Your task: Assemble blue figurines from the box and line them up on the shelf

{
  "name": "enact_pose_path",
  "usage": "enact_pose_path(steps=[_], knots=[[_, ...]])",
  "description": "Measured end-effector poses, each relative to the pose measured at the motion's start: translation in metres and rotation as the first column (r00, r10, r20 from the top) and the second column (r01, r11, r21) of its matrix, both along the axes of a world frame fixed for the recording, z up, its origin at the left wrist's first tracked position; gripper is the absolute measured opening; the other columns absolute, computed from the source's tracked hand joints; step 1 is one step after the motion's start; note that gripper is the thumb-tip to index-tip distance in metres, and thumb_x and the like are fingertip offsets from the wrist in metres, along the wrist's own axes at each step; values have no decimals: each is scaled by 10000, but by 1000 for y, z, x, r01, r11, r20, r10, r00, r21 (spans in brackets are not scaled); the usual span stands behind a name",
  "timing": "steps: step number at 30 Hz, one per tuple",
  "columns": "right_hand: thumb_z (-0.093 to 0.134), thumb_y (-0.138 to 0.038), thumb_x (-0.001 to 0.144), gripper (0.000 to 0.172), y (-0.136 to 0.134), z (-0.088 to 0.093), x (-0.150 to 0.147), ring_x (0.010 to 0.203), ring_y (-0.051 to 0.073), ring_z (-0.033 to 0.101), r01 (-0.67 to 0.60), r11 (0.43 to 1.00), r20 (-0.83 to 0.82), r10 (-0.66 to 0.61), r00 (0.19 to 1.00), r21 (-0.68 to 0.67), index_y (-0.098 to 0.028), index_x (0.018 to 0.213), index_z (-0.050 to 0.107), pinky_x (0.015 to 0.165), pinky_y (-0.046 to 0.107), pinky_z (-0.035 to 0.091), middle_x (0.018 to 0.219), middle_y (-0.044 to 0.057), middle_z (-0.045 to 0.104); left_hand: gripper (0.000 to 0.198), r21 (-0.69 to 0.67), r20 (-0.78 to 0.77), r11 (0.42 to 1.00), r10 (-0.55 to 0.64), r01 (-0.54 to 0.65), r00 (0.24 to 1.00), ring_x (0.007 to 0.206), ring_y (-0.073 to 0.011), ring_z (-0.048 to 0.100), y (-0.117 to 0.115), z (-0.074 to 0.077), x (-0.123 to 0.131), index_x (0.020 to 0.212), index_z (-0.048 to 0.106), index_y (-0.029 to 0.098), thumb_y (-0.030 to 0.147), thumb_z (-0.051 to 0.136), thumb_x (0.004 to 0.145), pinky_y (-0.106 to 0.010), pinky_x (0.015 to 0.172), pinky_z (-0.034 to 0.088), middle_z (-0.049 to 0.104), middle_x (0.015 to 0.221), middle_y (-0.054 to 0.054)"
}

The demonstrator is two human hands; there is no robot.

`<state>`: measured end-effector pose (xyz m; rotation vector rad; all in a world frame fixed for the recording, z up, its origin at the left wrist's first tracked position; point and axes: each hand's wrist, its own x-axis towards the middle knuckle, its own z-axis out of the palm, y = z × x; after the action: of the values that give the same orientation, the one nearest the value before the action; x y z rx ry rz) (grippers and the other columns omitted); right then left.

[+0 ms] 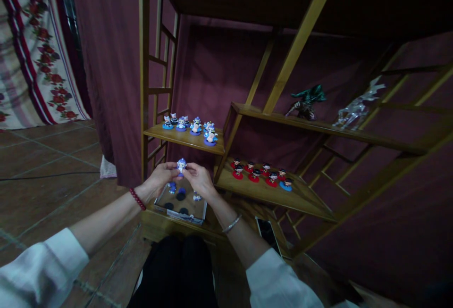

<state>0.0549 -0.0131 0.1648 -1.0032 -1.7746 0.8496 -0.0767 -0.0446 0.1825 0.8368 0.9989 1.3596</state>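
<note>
Between both hands I hold a small purple-and-white figurine (181,166) upright, just above a shallow box. My left hand (163,176) grips it from the left, fingers closed on its side. From the right, my right hand (198,177) pinches it with thumb and fingers. Below lies the open cardboard box (194,217), with a few small figurines (172,187) and dark round bases inside. On the wooden shelf (155,132) just beyond my hands, several similar figurines (181,124) stand on blue and purple bases.
Several red-based figurines (255,175) and one blue-based figurine (286,184) occupy the lower right shelf. Above them stand a dark green statue (307,102) and a clear one (361,105). A phone (268,235) lies at lower right. A curtain (113,77) hangs left of the wooden frame.
</note>
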Motion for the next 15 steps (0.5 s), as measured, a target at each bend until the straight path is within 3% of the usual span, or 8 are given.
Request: enact_pose_path(steps=[8,15], knots=[[618,-282,723,238,0,14,-3,827,175,658,-17,998,-32,19,999,53,-198,945,636,780,308,533,907,25,692,114,45,-29,999,-18,19,999,626,-106,611,-4,25,-7,734,632,60,-27,580,683,-199,612,519,658,755,-80],[637,-256,698,321,-3,36,-3,852,168,653,-73,993,-78,80,994,90,-177,1009,609,783,315,540,958,41,675,97,124,-31,990,-62,66,998,675,-117,613,-6,45,-11,761,638,62,29,631,670,-236,677,516,662,791,-86]])
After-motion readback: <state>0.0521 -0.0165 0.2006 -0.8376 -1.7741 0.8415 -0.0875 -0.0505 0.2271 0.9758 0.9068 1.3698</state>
